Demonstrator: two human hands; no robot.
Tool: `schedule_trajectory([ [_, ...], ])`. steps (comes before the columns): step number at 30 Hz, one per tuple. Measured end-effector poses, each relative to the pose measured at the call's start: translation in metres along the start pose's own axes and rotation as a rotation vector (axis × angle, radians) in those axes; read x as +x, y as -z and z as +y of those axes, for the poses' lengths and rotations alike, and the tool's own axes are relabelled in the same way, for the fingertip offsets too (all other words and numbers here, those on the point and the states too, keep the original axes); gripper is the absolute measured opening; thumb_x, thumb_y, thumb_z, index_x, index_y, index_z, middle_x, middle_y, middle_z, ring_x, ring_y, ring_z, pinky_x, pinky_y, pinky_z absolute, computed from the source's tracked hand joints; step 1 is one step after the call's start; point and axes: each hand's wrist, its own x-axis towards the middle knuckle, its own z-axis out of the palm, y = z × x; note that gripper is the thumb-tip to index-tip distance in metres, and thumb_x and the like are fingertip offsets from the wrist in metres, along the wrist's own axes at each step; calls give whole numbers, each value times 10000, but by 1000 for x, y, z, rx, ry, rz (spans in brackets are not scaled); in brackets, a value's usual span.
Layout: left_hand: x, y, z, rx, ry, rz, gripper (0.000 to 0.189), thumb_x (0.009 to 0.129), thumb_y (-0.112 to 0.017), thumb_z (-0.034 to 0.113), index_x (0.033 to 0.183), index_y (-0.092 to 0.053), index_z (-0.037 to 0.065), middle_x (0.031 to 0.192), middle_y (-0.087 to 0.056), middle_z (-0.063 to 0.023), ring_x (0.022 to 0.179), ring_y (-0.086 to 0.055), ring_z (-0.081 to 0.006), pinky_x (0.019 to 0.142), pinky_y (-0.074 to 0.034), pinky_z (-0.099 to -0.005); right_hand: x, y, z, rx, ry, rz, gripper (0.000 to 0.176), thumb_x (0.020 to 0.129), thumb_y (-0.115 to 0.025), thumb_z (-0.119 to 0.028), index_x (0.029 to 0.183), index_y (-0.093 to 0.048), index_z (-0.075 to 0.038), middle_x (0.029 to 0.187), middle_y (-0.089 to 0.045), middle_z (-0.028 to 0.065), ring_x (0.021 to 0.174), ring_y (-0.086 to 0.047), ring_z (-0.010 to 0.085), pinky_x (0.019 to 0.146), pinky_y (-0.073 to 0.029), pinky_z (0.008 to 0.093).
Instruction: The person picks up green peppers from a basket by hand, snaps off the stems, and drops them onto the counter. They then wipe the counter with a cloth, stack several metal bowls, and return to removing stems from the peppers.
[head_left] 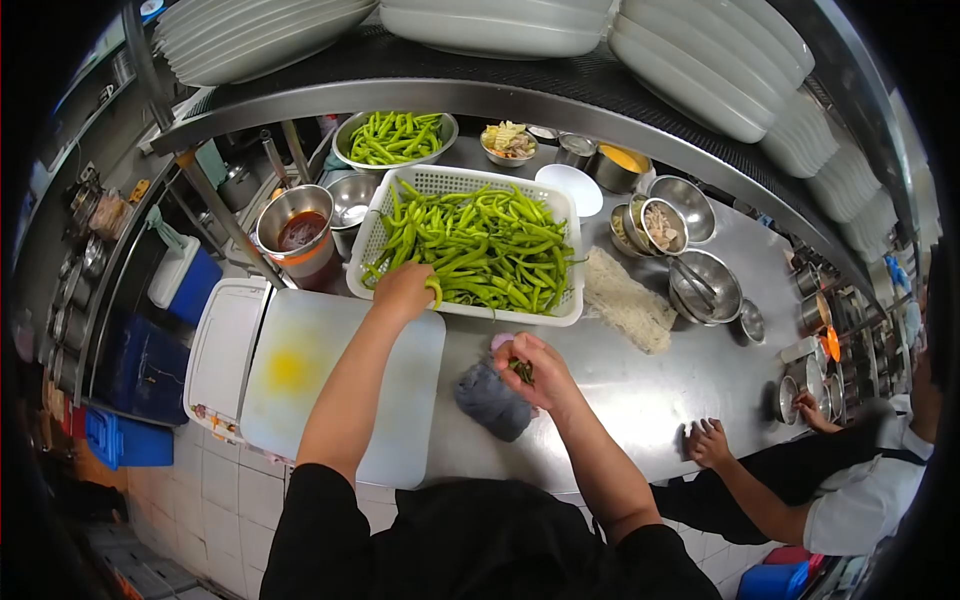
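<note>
A white perforated basket (572,300) heaped with long green chili peppers (475,240) sits on the steel counter. My left hand (403,291) is at its near left corner, fingers closed, with a curved green chili pepper (433,291) showing beside them. To the right, my right hand (541,372) is held above the counter just in front of the basket. Its fingers curl around a small bunch of dark green stems (522,371). Below it lies a crumpled dark grey plastic bag (492,398), partly hidden by that hand.
A translucent cutting board (400,400) with a yellow stain lies at left. Behind it stand a pot of red liquid (300,232) and a bowl of peppers (395,138). Dried noodles (628,305) and metal bowls (705,285) are at right. A co-worker's hand (710,443) rests near the counter edge.
</note>
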Motion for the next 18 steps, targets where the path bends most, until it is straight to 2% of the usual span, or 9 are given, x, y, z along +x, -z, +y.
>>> schedule_trajectory([
  [4,15,13,-2,-59,-5,13,298,798,-675,281,996,-650,60,966,-642,-162,905,-613,-343,768,-470,-427,1,1,-9,-135,-24,106,217,952,-537,-288,938,-538,-72,737,-536,27,543,-423,82,420,-289,206],
  [6,13,28,2,-361,-16,111,310,790,-698,264,1014,-659,53,932,-655,-145,870,-629,-310,735,-470,-371,5,-2,-14,-236,23,110,192,948,-548,-259,970,-550,-68,730,-520,14,546,-415,73,431,-287,203],
  [7,14,35,6,-461,-42,67,280,821,-685,246,999,-646,33,875,-669,-103,788,-623,-230,707,-466,-325,7,-6,-18,-345,62,111,176,944,-560,-229,1003,-561,-64,722,-505,0,549,-407,64,442,-284,200],
  [8,10,39,12,-459,-44,58,280,821,-685,246,999,-646,33,875,-669,-103,788,-623,-230,707,-466,-325,8,-13,-22,-339,62,118,176,944,-560,-229,1003,-561,-64,722,-505,0,549,-407,64,442,-284,200],
  [11,-12,68,50,-792,57,-331,163,867,-656,164,961,-619,36,780,-629,2,682,-538,-93,635,-448,-245,23,-35,-34,-457,162,184,208,924,-595,-203,1066,-566,-54,721,-492,-16,583,-428,64,488,-327,204],
  [12,-17,61,52,-789,56,-332,163,867,-656,164,961,-619,36,780,-629,2,682,-538,-93,635,-448,-245,29,-39,-34,-563,262,199,207,920,-601,-211,1045,-573,-48,734,-512,-12,607,-451,72,523,-357,213],
  [14,-28,38,54,-747,-308,-182,145,846,-680,131,936,-618,36,713,-591,12,623,-519,-77,562,-418,-234,35,-39,-33,-668,362,214,209,916,-608,-218,1025,-580,-42,747,-531,-8,631,-475,80,557,-386,222],
  [16,-43,31,62,-831,-214,-235,140,815,-707,109,904,-620,45,679,-576,11,600,-509,-78,538,-408,-242,42,-31,-28,-925,393,137,177,924,-598,-196,971,-584,-27,804,-577,4,750,-517,79,665,-419,221],
  [18,-58,33,72,-732,-19,-218,147,796,-720,114,884,-623,48,676,-578,8,627,-522,-85,570,-429,-255,36,-26,-24,-947,341,133,164,909,-621,-182,934,-588,-24,847,-618,19,765,-534,85,675,-436,239],
])
